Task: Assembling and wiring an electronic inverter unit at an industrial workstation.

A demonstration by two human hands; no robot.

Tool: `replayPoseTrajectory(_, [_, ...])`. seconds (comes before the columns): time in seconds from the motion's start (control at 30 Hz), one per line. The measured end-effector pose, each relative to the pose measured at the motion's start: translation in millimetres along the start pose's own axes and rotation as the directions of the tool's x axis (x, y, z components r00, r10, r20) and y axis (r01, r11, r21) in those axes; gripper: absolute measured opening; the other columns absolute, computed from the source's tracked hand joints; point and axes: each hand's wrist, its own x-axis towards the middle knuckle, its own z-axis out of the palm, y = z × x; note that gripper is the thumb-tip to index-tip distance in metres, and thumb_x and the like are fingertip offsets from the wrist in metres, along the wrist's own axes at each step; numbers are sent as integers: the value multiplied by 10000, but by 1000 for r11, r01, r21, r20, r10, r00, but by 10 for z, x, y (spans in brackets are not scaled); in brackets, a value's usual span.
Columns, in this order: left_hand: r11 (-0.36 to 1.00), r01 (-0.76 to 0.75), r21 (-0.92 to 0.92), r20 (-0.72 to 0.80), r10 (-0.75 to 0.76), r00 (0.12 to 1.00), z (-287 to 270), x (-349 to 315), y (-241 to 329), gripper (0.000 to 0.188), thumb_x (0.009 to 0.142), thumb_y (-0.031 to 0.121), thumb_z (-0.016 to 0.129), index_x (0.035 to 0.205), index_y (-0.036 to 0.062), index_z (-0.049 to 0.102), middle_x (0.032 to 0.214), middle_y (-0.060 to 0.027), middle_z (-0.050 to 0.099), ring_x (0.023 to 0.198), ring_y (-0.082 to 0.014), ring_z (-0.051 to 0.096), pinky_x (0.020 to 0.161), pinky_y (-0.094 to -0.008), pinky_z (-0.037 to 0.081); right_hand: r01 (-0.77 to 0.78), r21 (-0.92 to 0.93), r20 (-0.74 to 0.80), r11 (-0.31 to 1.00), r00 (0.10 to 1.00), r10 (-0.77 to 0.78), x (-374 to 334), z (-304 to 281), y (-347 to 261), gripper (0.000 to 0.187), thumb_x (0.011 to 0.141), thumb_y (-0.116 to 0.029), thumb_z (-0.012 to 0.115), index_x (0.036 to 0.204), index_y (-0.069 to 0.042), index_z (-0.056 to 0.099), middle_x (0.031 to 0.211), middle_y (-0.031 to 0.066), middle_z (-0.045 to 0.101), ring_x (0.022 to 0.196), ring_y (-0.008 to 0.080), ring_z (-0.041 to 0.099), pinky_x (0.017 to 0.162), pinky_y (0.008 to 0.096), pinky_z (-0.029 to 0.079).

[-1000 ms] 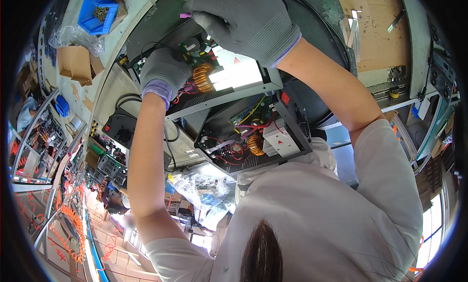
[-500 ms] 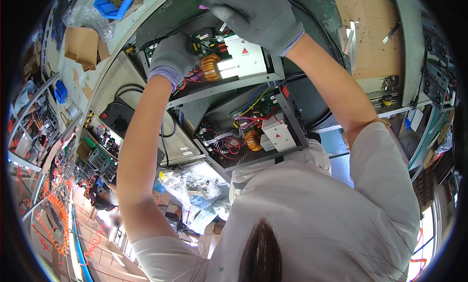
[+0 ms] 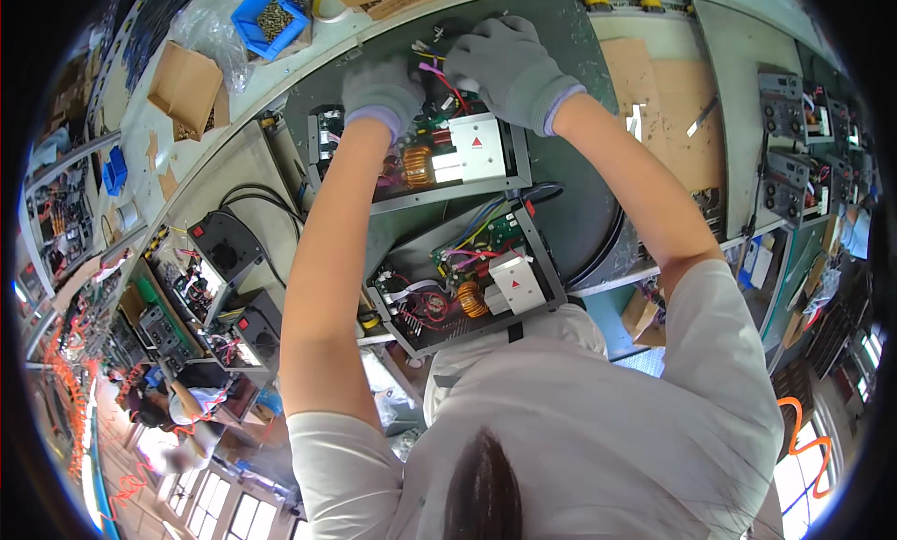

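Both my hands wear grey knit gloves with purple cuffs. My left hand (image 3: 381,90) is over the far left part of an open metal-framed electronics unit (image 3: 448,196); motion smears its fingers. My right hand (image 3: 509,71) is at the unit's far side, fingers curled, what they grip hidden. Wires with purple connectors (image 3: 430,68) stick up between the hands. Inside the unit are a copper-wound coil (image 3: 418,166) and a white metal heatsink (image 3: 481,148) with a red triangle label. A second similar open unit (image 3: 467,330) lies nearer to me, untouched.
Both units lie on a dark round board (image 3: 584,82). At the far left stand a blue bin of screws (image 3: 274,21) and a cardboard box (image 3: 185,80). Black cables (image 3: 252,196) loop on the left. More units (image 3: 785,110) stand at right. Another person (image 3: 192,405) is at lower left.
My left hand has moved from the unit's left interior toward its far side. The right hand has come down beside the purple-tipped wires. The whole view has shifted.
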Motion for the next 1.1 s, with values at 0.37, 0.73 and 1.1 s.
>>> replayPoseTrajectory(0.37, [948, 42, -314, 7, -42, 999, 148, -338, -389, 349, 894, 403, 609, 1122, 152, 693, 1147, -114, 697, 1090, -334, 644, 927, -434, 498, 21, -201, 356, 979, 933, 53, 10, -262, -372, 194, 828, -283, 693, 1005, -217, 736, 1078, -17, 662, 1128, 224, 551, 1085, 449, 347])
replayPoseTrajectory(0.73, [751, 191, -632, 69, -191, 979, 64, -743, -394, 627, 693, 641, 749, 1151, 222, 659, 1129, -107, 712, 1160, -328, 621, 1029, -493, 351, -53, 228, -252, 972, 961, 112, -131, -64, -573, 138, 828, -184, 666, 965, -186, 670, 982, -14, 694, 1047, 248, 582, 1068, 503, 328])
replayPoseTrajectory(1.1, [794, -65, -604, -236, -101, 966, 341, -903, -349, 366, 797, 471, 723, 1142, 353, 687, 1153, -95, 642, 1125, -375, 547, 1000, -516, 279, -80, -81, -174, 993, 983, 65, 34, -30, -732, 53, 793, -217, 666, 839, -203, 689, 764, 7, 671, 898, 237, 606, 1023, 479, 380])
